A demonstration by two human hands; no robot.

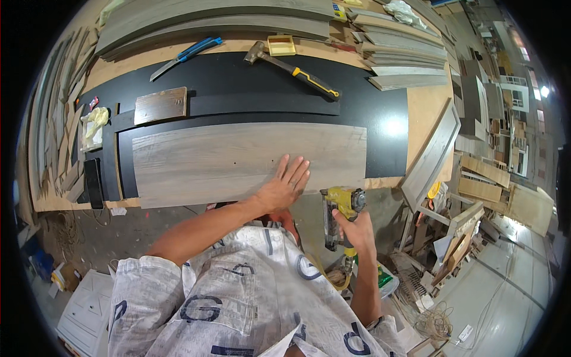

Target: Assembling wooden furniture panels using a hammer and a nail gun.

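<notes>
left hand [286, 189]: open, palm down on grey wood-grain board [208, 160] beneath it | right hand [358, 231]: gripping pneumatic nailer [345, 199], right of left hand | advice: brace board, avoid firing line

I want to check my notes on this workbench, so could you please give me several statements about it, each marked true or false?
1. The left hand lies on the grey wood-grain board. True.
2. The blue-handled tool lies to the left of the hammer. True.
3. The right hand holds the hammer. False: it grips a yellow-and-black nail gun.
4. The black phone-like slab lies on top of the grey wood-grain board. False: it lies apart, to the board's left.
5. The small yellow tray is beside the hammer. True.
6. The left hand is closed in a fist. False: its fingers are extended.
</notes>
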